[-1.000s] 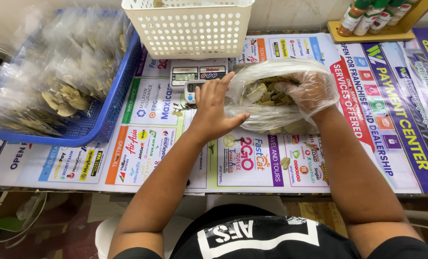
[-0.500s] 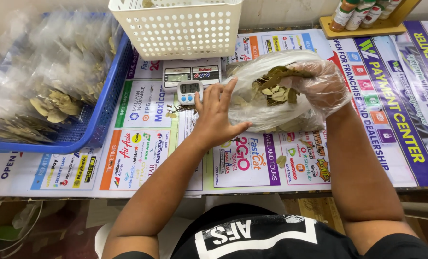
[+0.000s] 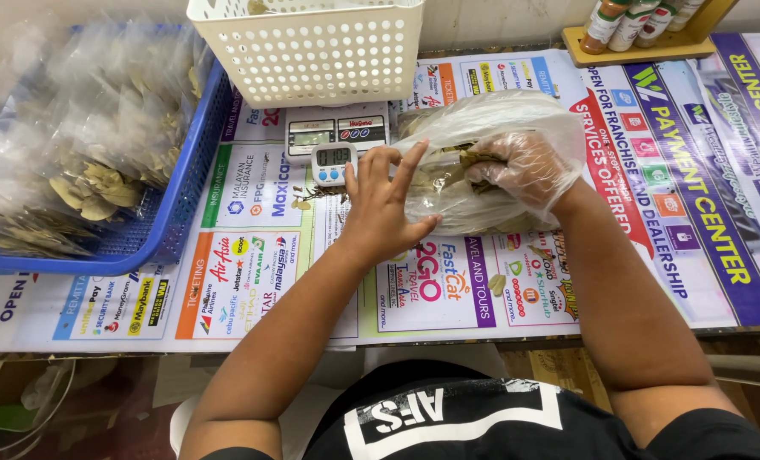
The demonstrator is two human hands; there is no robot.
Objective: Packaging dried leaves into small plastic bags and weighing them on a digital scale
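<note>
Head view: left hand point(image 3: 386, 204) flat on leaf bag point(image 3: 482, 136), gloved right hand point(image 3: 520, 166) gripping leaves inside, beside scale point(image 3: 335, 136).

Bright, even light falls from above, leaving only soft shadows under the forearms. The clear bag point(image 3: 482, 162) throws pale glare. Left of it, the packets in the blue tray point(image 3: 188, 196) smear with blur, and edges bow outward.

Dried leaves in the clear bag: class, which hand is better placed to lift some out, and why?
Right hand: gloved, already inside the clear bag among the dried leaves. Left hand rests flat outside.
</note>
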